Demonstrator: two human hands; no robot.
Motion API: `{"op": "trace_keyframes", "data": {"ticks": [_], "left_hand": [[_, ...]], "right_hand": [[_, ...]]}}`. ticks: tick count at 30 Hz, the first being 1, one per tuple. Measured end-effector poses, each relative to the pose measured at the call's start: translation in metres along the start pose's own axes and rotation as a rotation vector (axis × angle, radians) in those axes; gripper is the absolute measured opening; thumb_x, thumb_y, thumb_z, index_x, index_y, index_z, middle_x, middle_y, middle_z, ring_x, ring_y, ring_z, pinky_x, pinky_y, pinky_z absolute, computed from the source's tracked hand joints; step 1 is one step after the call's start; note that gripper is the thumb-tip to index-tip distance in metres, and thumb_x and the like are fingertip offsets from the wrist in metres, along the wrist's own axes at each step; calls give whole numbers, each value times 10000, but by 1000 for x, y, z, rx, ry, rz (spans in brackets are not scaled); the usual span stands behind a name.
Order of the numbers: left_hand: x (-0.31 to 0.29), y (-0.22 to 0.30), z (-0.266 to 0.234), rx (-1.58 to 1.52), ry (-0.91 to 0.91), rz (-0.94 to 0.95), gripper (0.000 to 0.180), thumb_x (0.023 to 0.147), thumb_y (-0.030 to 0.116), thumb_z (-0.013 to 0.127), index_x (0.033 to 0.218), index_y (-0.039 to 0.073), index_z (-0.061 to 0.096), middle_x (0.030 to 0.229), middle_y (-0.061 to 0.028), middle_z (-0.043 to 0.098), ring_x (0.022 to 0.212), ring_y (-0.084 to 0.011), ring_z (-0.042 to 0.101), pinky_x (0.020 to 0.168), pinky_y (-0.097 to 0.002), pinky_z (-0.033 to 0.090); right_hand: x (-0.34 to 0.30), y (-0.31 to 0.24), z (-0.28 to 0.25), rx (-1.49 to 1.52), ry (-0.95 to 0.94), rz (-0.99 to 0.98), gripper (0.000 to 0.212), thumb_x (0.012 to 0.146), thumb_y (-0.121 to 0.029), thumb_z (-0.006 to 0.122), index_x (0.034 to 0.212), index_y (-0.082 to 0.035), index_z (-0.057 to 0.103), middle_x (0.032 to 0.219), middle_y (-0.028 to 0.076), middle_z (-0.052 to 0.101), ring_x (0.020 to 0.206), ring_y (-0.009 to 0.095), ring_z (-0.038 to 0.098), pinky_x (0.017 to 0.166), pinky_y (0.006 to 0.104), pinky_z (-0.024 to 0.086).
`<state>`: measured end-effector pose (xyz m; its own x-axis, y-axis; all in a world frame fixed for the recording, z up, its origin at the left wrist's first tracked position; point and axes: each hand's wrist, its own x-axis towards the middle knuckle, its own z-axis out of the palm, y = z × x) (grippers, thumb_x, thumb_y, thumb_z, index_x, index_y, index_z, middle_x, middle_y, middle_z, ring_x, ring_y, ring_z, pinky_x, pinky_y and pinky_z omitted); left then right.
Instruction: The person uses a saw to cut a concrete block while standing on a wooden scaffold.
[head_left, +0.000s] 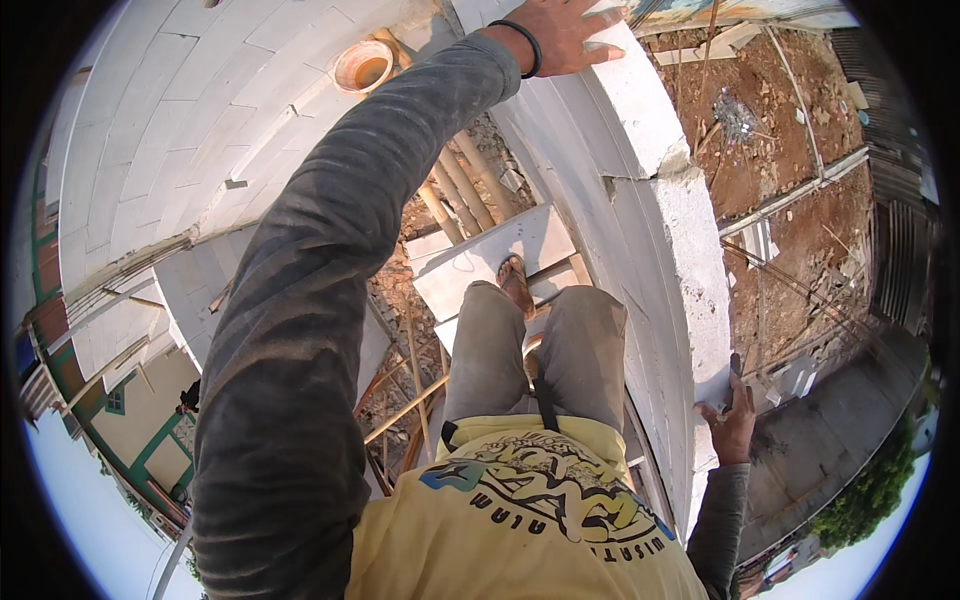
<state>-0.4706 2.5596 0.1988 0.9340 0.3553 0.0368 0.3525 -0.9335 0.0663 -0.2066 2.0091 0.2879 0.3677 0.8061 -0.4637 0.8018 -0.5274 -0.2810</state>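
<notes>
A long white block wall (700, 290) curves along my right side, its top rough and powdery. On its far end, beyond a chipped joint, lies a thick white block (640, 115). My left hand (562, 38), with a black band at the wrist, rests on that block with its fingers spread. My right hand (733, 422) is nearer to me, laid against the wall's outer edge with the thumb and a finger apart; some of its fingers are hidden. One sandalled foot (515, 285) stands on a pale board (460, 290) below me.
An orange-rimmed bucket (364, 67) stands at the far left beside another white block wall (170, 130). Bamboo poles (465, 195) rise near the board. Beyond the wall, far below, lie reddish dirt (780, 180), debris and beams. Corrugated sheets (900, 230) border it at right.
</notes>
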Motion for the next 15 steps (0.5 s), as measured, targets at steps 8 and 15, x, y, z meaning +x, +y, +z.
{"op": "trace_keyframes", "data": {"ticks": [8,15], "left_hand": [[5,-5,8,26,32,-46,425,891,370,546,1110,36,689,1175,-200,658,1151,-384,551,1060,-509,361],[-1,-3,31,200,167,-239,673,996,643,353,1530,234,375,1600,-156,281,1488,-403,195,1210,-589,175]], "right_hand": [[1,8,1,-50,9,-27,859,620,-148,892,1370,-8,496,1158,185,595,1050,381,582,890,447,495],[25,-18,-49,176,169,123,615,816,-172,789,1346,23,547,1143,151,644,810,210,588,719,341,500]]}}
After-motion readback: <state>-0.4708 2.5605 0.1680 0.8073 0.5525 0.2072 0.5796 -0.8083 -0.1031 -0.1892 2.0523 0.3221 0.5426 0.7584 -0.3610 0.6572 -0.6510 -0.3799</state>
